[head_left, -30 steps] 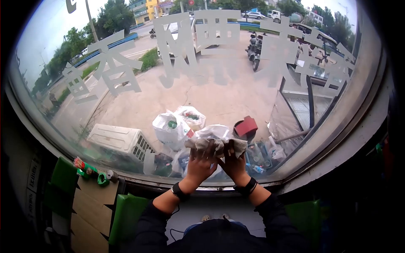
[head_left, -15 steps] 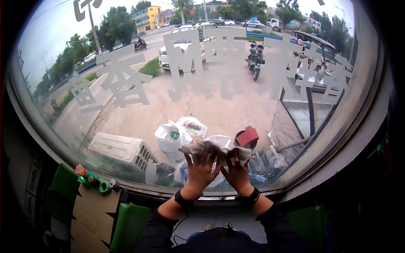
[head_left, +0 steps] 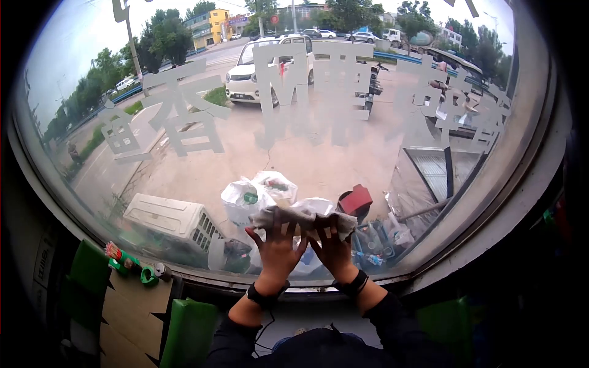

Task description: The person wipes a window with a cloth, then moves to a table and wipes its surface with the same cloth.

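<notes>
A crumpled greyish cloth (head_left: pixel 304 219) is pressed against the lower part of a large window (head_left: pixel 202 165) with pale lettering. My left hand (head_left: pixel 277 253) holds the cloth's left part, its fingers pointing up and partly hidden by the folds. Close beside it, my right hand (head_left: pixel 334 253) holds the right part of the same cloth. Both hands are raised, with the thumbs toward each other. A dark band sits on each wrist.
The window's bottom frame (head_left: pixel 307 289) runs below my hands. At lower left stand a brown-topped table (head_left: pixel 135 313) with a can (head_left: pixel 162 272) and green items, and a green chair (head_left: pixel 190 331). Through the glass show white bags (head_left: pixel 245 199), an outdoor unit (head_left: pixel 165 214) and a white vehicle (head_left: pixel 245 83).
Both hands and the cloth have slid a little to the left across the glass. My view has shifted slightly, so the lettering stands differently against the vehicle and scooter outside.
</notes>
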`<state>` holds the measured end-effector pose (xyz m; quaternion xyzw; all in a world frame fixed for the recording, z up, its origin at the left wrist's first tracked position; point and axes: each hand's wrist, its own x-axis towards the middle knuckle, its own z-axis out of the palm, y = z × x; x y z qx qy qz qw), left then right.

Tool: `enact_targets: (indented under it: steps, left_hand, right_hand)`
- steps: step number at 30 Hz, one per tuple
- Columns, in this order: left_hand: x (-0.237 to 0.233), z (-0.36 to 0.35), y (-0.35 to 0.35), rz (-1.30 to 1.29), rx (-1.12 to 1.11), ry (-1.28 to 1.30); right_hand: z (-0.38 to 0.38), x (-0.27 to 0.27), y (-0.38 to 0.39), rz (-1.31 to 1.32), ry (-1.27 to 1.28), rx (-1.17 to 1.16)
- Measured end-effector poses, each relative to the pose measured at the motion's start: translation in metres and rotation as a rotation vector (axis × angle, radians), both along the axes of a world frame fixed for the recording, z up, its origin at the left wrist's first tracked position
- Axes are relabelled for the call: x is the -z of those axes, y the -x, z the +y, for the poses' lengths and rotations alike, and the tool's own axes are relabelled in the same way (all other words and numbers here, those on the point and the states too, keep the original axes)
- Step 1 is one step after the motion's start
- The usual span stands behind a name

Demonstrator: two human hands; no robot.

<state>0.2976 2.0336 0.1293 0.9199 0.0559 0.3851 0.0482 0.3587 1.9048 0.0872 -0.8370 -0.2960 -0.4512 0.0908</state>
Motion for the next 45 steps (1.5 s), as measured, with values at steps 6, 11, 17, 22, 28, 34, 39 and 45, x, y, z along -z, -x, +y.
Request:
enact_targets:
  steps: [6,11,17,22,28,34,39,45]
  left_hand:
    - [-0.099,0.029,0.009,-0.068,0.025,0.009]
    - [0.015,0.014,0.019,0.118,-0.049,0.013]
    - [0.045,0.028,0.016,0.202,-0.024,0.016]
    - [-0.094,0.048,0.008,-0.085,0.012,-0.048]
    - [-0.032,0.041,0.003,0.034,0.002,-0.136]
    - [-0.037,0.028,-0.009,-0.021,0.127,-0.180]
    - [-0.132,-0.011,-0.039,-0.233,0.245,-0.136]
    - [-0.023,-0.066,-0.042,-0.023,0.228,-0.080]
  right_hand:
    - [0.037,-0.127,-0.003,0.059,-0.247,-0.095]
    - [0.033,-0.023,0.015,0.136,-0.126,-0.062]
    - [0.029,0.026,0.027,0.163,-0.106,0.026]
    - [0.054,-0.110,0.001,0.076,-0.278,-0.016]
    - [0.047,-0.088,0.005,0.132,-0.340,-0.082]
    - [0.017,-0.026,0.004,0.136,-0.307,0.106]
    - [-0.028,-0.178,-0.035,-0.140,-0.416,0.057]
    - [-0.058,-0.072,-0.037,0.125,-0.260,0.147]
